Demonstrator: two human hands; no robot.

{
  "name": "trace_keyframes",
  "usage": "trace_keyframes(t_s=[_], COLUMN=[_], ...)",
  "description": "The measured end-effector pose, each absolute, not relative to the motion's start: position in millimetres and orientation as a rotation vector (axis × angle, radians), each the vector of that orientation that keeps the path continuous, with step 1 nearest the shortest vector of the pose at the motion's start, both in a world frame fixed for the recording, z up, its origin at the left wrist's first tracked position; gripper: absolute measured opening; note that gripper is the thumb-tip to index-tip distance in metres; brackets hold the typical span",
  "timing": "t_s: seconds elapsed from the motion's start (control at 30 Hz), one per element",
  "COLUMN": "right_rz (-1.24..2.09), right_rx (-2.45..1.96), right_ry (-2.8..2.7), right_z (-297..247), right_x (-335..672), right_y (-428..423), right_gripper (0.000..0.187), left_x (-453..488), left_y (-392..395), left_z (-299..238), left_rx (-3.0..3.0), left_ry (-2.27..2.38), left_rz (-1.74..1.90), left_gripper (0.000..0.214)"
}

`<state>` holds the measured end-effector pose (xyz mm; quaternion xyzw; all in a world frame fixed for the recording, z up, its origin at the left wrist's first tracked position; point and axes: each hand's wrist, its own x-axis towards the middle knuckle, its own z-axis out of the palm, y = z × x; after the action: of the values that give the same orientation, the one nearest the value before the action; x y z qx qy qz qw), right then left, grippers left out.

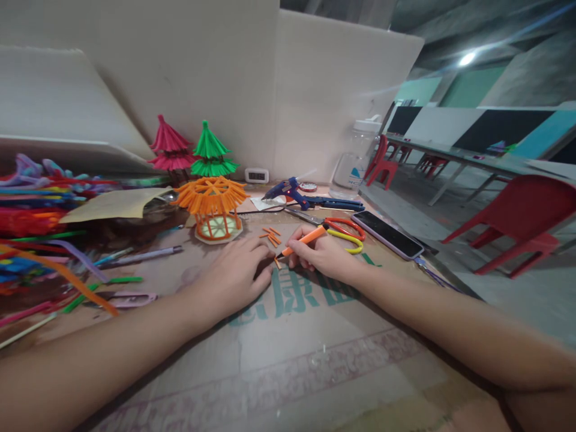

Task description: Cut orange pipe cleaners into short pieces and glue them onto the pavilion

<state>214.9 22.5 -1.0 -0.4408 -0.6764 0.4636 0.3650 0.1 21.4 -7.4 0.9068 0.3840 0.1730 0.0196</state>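
My right hand (pixel 315 249) is closed round an orange marker pen (pixel 306 240), its dark tip pointing down and left. Under that tip lies a short orange pipe cleaner piece (pixel 278 263). My left hand (pixel 238 267) rests on the cardboard with its fingers bent, the fingertips at this piece and seeming to hold it down. Several more orange pieces (pixel 272 236) lie just beyond the two hands. Behind my left hand stands a small orange pavilion (pixel 212 204) with a spread roof, thin posts and a pale base.
Scissors (pixel 344 234), a phone (pixel 389 233), a blue glue gun (pixel 288 193) and pliers (pixel 333 204) lie to the right and back. A bottle (pixel 353 159) stands behind them. Pink (pixel 170 147) and green (pixel 213 153) roofed models stand at the back. Colourful pipe cleaners (pixel 27 222) crowd the left.
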Motion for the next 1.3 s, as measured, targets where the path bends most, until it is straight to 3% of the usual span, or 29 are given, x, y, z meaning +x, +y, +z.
trace_keyframes(t_s=[1.3], right_rz=[1.224], right_rx=[-1.146], right_ry=[-1.811], right_z=[0.3], right_x=[217.7], right_y=[20.8], right_gripper=[0.02], left_x=[1.4], left_y=[18.8], left_z=[-2.5], left_rx=[2.899], left_ry=[1.146], left_rz=[0.443], left_gripper=[0.021])
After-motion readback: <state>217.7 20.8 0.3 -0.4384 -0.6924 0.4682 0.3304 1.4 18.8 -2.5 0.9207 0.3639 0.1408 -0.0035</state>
